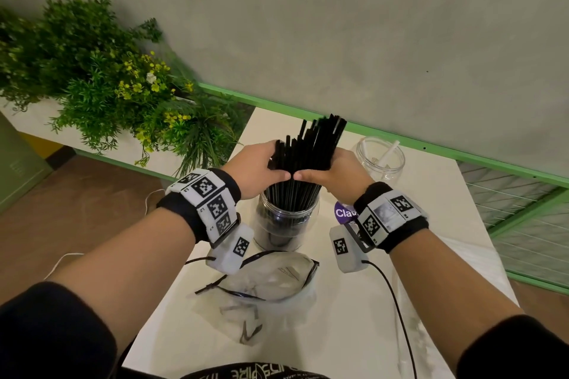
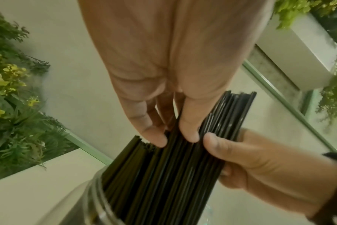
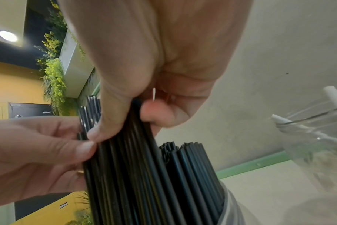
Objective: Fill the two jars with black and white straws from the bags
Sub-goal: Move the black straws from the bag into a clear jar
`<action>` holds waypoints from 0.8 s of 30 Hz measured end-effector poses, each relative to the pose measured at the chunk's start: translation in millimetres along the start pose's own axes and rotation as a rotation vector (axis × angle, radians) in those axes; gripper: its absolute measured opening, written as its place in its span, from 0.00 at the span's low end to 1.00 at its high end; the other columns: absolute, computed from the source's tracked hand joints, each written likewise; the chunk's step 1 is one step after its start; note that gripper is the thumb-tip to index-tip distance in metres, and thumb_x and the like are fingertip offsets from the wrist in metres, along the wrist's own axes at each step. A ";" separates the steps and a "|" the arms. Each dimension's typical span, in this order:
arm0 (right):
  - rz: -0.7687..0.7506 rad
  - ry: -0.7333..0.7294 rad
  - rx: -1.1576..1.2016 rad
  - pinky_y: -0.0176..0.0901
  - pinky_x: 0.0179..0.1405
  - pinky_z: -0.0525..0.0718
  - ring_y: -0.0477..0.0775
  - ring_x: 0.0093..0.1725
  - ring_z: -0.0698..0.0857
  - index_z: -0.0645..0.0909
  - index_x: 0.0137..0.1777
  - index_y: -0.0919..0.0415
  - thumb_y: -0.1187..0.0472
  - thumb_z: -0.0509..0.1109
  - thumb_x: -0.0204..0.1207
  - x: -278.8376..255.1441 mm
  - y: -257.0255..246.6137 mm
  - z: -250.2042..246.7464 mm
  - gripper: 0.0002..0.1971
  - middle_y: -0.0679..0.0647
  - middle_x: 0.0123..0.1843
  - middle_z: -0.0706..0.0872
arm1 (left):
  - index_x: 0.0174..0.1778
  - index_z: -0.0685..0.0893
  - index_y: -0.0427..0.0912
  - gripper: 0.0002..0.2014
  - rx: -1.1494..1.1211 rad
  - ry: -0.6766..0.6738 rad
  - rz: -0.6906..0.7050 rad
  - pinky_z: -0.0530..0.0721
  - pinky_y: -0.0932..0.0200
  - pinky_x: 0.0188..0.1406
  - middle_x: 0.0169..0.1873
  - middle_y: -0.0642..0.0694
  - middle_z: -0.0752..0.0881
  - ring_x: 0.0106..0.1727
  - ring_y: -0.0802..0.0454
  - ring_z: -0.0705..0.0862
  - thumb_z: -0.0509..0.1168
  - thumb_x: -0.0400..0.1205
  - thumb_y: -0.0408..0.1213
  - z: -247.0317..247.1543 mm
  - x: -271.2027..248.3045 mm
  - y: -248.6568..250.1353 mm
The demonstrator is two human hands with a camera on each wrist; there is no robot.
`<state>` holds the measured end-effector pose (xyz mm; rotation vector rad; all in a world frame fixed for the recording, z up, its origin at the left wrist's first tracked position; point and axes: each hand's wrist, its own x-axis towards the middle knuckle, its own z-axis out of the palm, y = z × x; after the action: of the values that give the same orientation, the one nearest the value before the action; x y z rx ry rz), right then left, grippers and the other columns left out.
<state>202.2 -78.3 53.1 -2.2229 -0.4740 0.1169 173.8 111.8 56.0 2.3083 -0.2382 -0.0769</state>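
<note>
Hands wrap one big bunch of black straws (image 1: 303, 160) in the middle of the head view. The left hand (image 1: 257, 171) curls round the left side of the bunch, the right hand (image 1: 334, 177) curls round the right side, and the two thumbs almost meet in front. The straws' bottom ends stand in the near jar (image 1: 286, 224), just below the hands.

What could go wrong? From the left: the empty bag (image 1: 264, 281) lies in the lower middle, close to the jar — it could get knocked or slide. The tops of the straws fan out and lean up and right. If the hands let go too fast, I think some could tip over the rim and fall on the table (image 1: 400, 255). A hard push down could bend straws or tip the jar.

The far jar (image 1: 381, 160), to the right, holds only a few white straws (image 1: 388, 152), so that one looks hardly begun.

Writing: a purple label (image 1: 344, 212) by the right wrist reads "Clav" — the rest is hidden. Print at the bottom edge is too twisted to read.
</note>
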 end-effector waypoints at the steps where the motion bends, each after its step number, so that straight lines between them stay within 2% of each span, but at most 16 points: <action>1: 0.017 -0.021 0.004 0.31 0.37 0.83 0.42 0.41 0.85 0.81 0.62 0.59 0.53 0.80 0.69 -0.6 -0.3 -1.4 0.23 0.52 0.53 0.87 | 0.64 0.80 0.42 0.17 0.028 -0.008 0.000 0.77 0.61 0.50 0.55 0.45 0.86 0.54 0.50 0.83 0.70 0.79 0.36 0.8 -1.2 -0.6; 3: 0.040 -0.058 0.021 0.30 0.29 0.82 0.42 0.35 0.85 0.78 0.65 0.61 0.56 0.78 0.72 -1.9 -0.7 -4.0 0.23 0.53 0.53 0.86 | 0.63 0.81 0.40 0.16 0.076 -0.019 -0.007 0.78 0.60 0.52 0.55 0.43 0.86 0.56 0.47 0.83 0.69 0.79 0.36 2.5 -2.3 -2.8; 5: 0.048 -0.070 0.032 0.32 0.31 0.85 0.46 0.35 0.87 0.78 0.66 0.62 0.58 0.76 0.74 -3.1 -0.4 -6.1 0.21 0.54 0.55 0.86 | 0.63 0.81 0.42 0.17 0.055 -0.037 -0.002 0.79 0.59 0.53 0.55 0.44 0.87 0.57 0.47 0.84 0.70 0.79 0.37 0.3 -2.5 -2.9; 7: 0.045 -0.077 0.025 0.31 0.32 0.85 0.44 0.35 0.86 0.79 0.65 0.63 0.59 0.75 0.76 -4.9 -0.7 -6.2 0.19 0.55 0.53 0.87 | 0.67 0.79 0.47 0.21 -0.024 -0.040 0.028 0.80 0.58 0.57 0.57 0.48 0.86 0.56 0.50 0.85 0.72 0.78 0.38 -5.4 -0.9 0.6; 10: 0.044 -0.061 0.035 0.34 0.34 0.87 0.46 0.36 0.87 0.80 0.64 0.64 0.60 0.74 0.77 -5.7 0.6 -5.3 0.17 0.57 0.53 0.88 | 0.73 0.74 0.54 0.27 -0.140 0.030 0.061 0.80 0.60 0.56 0.58 0.53 0.83 0.52 0.56 0.84 0.71 0.78 0.36 -13.3 2.0 9.7; 14: 0.042 -0.013 0.053 0.31 0.32 0.84 0.41 0.34 0.88 0.81 0.60 0.63 0.59 0.73 0.77 -5.9 2.1 -8.1 0.14 0.54 0.49 0.88 | 0.69 0.77 0.53 0.23 -0.092 0.081 0.111 0.83 0.62 0.52 0.51 0.53 0.85 0.48 0.55 0.86 0.68 0.80 0.31 -10.2 0.4 15.1; 17: 0.047 0.024 0.065 0.31 0.32 0.84 0.44 0.38 0.88 0.82 0.58 0.63 0.59 0.73 0.77 -5.6 3.2 -10.0 0.13 0.53 0.48 0.88 | 0.66 0.79 0.49 0.21 -0.018 0.099 0.081 0.84 0.56 0.54 0.43 0.53 0.86 0.45 0.53 0.85 0.69 0.78 0.29 -0.7 -2.2 9.5; 18: 0.048 0.028 0.069 0.31 0.32 0.84 0.45 0.39 0.88 0.83 0.57 0.63 0.59 0.73 0.77 -5.6 3.4 -10.1 0.12 0.53 0.48 0.88 | 0.67 0.78 0.48 0.22 0.002 0.080 0.056 0.84 0.54 0.56 0.44 0.51 0.86 0.46 0.52 0.85 0.70 0.77 0.29 1.6 -2.9 7.8; 20: 0.044 0.031 0.065 0.30 0.32 0.84 0.44 0.39 0.87 0.82 0.56 0.63 0.60 0.73 0.77 -6.4 3.3 -9.6 0.10 0.52 0.46 0.87 | 0.73 0.72 0.50 0.29 -0.013 0.036 0.041 0.83 0.55 0.57 0.53 0.49 0.85 0.49 0.53 0.85 0.70 0.77 0.29 2.3 -3.6 7.2; 22: 0.034 0.028 0.049 0.29 0.32 0.83 0.40 0.36 0.86 0.81 0.55 0.63 0.60 0.72 0.78 -7.8 2.5 -8.9 0.09 0.50 0.44 0.86 | 0.79 0.62 0.52 0.37 -0.072 0.047 0.059 0.80 0.58 0.55 0.66 0.49 0.79 0.55 0.52 0.83 0.70 0.77 0.32 -2.0 -1.3 12.7; 24: 0.025 0.013 0.037 0.27 0.31 0.82 0.37 0.33 0.84 0.81 0.55 0.62 0.61 0.72 0.78 -9.4 1.8 -8.3 0.09 0.47 0.43 0.85 | 0.82 0.55 0.53 0.40 -0.073 0.063 0.073 0.77 0.54 0.61 0.75 0.50 0.69 0.65 0.50 0.77 0.70 0.77 0.38 -5.3 6.8 20.7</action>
<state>196.0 -88.9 56.3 -2.1921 -0.4333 0.1232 178.1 100.6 74.9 2.2231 -0.2822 0.0234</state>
